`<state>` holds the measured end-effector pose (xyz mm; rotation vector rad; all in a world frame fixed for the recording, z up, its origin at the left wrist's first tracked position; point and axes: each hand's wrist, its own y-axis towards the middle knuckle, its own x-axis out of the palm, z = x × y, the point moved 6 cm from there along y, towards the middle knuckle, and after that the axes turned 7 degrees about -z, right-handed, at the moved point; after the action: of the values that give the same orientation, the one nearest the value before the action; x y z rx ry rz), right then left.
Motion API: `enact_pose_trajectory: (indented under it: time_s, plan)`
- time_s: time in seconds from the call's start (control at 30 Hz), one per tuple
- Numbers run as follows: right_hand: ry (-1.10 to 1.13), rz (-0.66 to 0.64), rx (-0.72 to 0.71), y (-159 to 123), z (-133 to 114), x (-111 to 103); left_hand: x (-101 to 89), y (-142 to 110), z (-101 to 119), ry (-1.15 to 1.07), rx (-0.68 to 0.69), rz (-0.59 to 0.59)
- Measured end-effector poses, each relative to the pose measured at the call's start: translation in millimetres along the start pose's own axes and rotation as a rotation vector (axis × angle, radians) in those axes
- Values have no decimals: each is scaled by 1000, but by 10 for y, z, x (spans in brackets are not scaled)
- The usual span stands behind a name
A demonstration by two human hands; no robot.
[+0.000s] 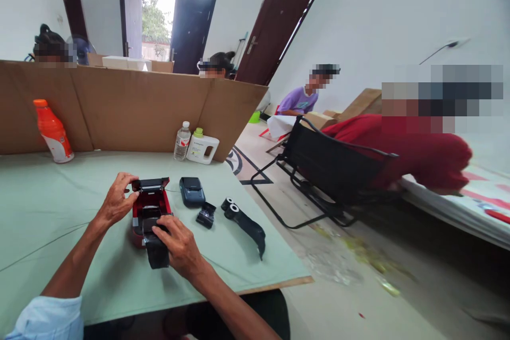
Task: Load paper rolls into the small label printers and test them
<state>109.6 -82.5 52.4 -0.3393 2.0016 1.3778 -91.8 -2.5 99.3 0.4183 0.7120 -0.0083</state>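
Note:
A small red-and-black printer (137, 236) stands on the table with its lid (150, 187) raised, showing a red inside. My left hand (116, 201) grips the left edge of the lid between thumb and fingers. At the printer's front, my right hand (179, 244) has its fingers closed on a black ribbon (157, 256), whose loose end hangs down over the front. Part of the ribbon and the fingertips' exact grip are hidden. To the right lie a dark handheld device (192, 192), a small black part (206, 215) and a black ribbon roll with white cores (249, 228).
A cardboard screen (135, 111) lines the table's far edge. Before it stand an orange bottle (53, 133), a water bottle (182, 142) and a white jug (201, 147). Right of the table are a black folding chair (330, 156) and a person in red (398, 143). Others sit farther back.

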Motion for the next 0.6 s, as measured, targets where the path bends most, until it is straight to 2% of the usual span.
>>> enact_pose_trajectory:
  time_s: [0.13,0.37,0.5,0.6]
  plan:
    - [7,19,2,-29,-1,12,65,-199,68,21,43,-75]
    - [17,20,8,-94,-12,32,203,-628,16,139,198,-193]
    - [11,21,17,-118,-17,18,222,-751,-15,223,266,-284]
    - [10,21,7,-124,-31,3,253,-791,-26,275,281,-291]
